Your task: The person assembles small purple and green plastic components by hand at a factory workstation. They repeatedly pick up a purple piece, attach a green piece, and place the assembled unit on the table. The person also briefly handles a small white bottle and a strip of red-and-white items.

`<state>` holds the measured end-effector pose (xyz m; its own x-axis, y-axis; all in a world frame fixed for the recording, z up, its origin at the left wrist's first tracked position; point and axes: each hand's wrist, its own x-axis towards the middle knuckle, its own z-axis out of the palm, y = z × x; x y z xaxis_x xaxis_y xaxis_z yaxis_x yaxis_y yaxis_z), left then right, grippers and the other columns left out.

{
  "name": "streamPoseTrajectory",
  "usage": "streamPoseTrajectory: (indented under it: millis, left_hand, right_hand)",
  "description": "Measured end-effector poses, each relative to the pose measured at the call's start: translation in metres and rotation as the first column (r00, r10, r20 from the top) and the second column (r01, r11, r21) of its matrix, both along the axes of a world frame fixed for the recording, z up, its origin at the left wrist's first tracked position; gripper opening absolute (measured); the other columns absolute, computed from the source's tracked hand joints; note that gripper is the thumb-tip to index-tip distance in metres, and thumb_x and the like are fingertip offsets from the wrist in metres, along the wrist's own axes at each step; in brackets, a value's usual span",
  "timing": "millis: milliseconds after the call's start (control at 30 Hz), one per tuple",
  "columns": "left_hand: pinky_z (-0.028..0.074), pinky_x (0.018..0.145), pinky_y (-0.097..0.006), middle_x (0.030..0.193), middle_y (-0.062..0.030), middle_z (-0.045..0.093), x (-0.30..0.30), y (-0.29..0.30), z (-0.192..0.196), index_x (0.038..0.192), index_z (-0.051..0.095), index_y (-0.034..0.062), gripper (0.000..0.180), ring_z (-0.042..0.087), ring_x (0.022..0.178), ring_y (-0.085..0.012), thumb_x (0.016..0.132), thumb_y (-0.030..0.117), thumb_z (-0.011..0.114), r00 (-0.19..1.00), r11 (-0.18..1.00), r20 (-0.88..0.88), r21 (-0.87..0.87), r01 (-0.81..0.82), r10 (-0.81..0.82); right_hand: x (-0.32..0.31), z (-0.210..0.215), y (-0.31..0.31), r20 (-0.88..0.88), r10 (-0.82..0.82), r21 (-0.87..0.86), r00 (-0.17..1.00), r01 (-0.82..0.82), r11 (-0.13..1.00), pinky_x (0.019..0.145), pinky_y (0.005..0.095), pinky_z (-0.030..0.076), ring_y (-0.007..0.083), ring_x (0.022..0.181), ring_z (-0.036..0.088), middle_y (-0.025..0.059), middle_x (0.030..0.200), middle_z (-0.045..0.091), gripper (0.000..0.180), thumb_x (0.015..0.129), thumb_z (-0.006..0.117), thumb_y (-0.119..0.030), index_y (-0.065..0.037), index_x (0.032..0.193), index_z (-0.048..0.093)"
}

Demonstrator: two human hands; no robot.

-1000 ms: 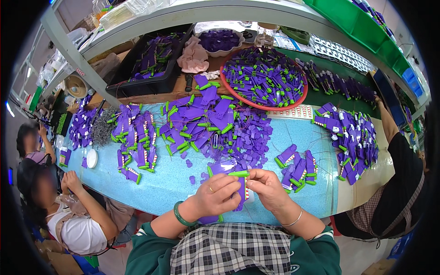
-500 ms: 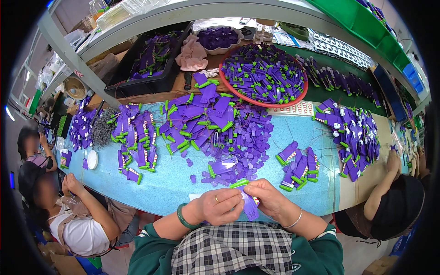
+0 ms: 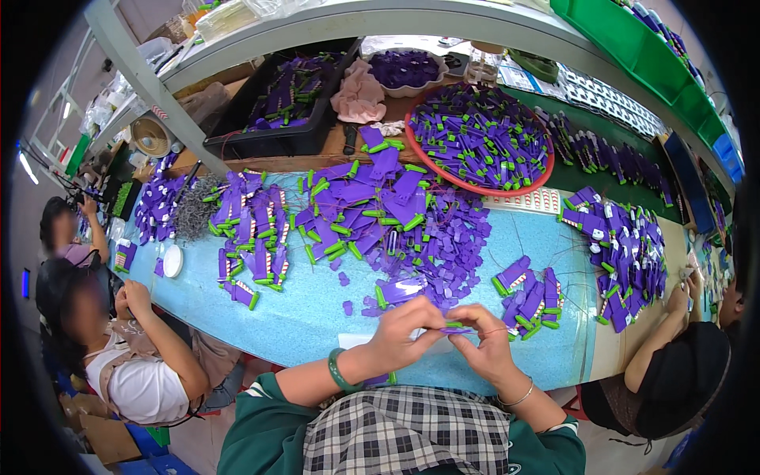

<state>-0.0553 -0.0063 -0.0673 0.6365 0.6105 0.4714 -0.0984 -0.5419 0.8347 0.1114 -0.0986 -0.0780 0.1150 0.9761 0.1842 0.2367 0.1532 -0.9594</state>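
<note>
Between my two hands is a purple tag-like piece with a green end (image 3: 457,328), tilted so that it shows almost edge-on. My left hand (image 3: 405,332) pinches one side of it, and my right hand (image 3: 489,348) pinches the other with thumb and forefinger. Under my left wrist, at the near table edge, lies another purple-and-green piece (image 3: 380,380), partly hidden. Just beyond my hands spreads a heap of small purple cut-outs (image 3: 451,245), with larger green-ended purple pieces (image 3: 348,202) piled behind it. Right of my hands sits a small group of striped, green-ended pieces (image 3: 532,301).
A red round basket (image 3: 546,170) full of purple-and-green pieces stands at the back, beside a black tray (image 3: 313,131). A metal shelf (image 3: 332,47) crosses above. More piles lie left (image 3: 253,237) and right (image 3: 625,253). Co-workers sit on both sides.
My hands have moved slightly up and right, and the piece in them has tipped from hanging face-on to nearly edge-on. The view has shifted, so the table appears farther right.
</note>
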Motion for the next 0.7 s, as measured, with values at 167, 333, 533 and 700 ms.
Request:
streamPoseTrajectory:
  millis: [167, 333, 533, 700]
  left_hand:
    - [0.048, 0.056, -0.036, 0.078, -0.0114, 0.057, 0.007, 0.046, -0.002, 0.086, 0.061, 0.0015, 0.015, 0.060, 0.066, -0.0271, 0.076, 0.009, 0.071, 0.902, 0.951, -0.337, 0.241, -0.196, 0.271]
    - [0.049, 0.059, -0.043, 0.086, -0.0126, 0.058, -0.012, 0.082, -0.020, 0.090, 0.063, 0.0035, 0.019, 0.061, 0.070, -0.0346, 0.076, 0.015, 0.070, 0.583, 0.863, -0.643, 0.441, -0.249, 0.497]
    - [0.052, 0.061, -0.031, 0.088, -0.0110, 0.064, -0.025, 0.072, -0.012, 0.098, 0.062, 0.0005, 0.020, 0.064, 0.071, -0.0235, 0.078, 0.001, 0.067, 0.892, 0.945, -0.326, 0.199, -0.259, 0.313]
    - [0.056, 0.075, -0.030, 0.094, -0.0113, 0.067, -0.024, 0.030, -0.010, 0.097, 0.062, -0.0004, 0.013, 0.065, 0.083, -0.0166, 0.086, -0.005, 0.059, 0.992, 0.650, 0.116, -0.758, 0.054, 0.053]
  right_hand:
    - [-0.001, -0.013, 0.009, -0.541, -0.178, -0.148, 0.822, 0.116, 0.982, 0.072, 0.0292, 0.058, 0.0147, 0.089, 0.060, 0.0058, 0.100, 0.058, 0.019, 0.087, 0.056, 0.002, 0.002, 0.106, 0.055]
    - [-0.001, -0.011, 0.010, -0.395, -0.098, -0.102, 0.913, 0.063, 0.993, 0.076, 0.0280, 0.057, 0.0116, 0.086, 0.056, 0.0042, 0.095, 0.050, 0.030, 0.087, 0.051, 0.006, 0.003, 0.116, 0.055]
    - [-0.001, -0.006, 0.008, -0.208, -0.127, -0.087, 0.970, 0.111, 0.990, 0.064, 0.0196, 0.049, 0.0080, 0.079, 0.052, 0.0032, 0.094, 0.050, 0.042, 0.081, 0.058, 0.009, -0.005, 0.120, 0.061]
    - [-0.006, -0.009, 0.012, 0.042, -0.133, 0.111, 0.990, 0.128, 0.986, 0.062, 0.0222, 0.055, 0.0106, 0.070, 0.055, 0.0068, 0.094, 0.052, 0.045, 0.075, 0.065, 0.011, -0.006, 0.117, 0.063]
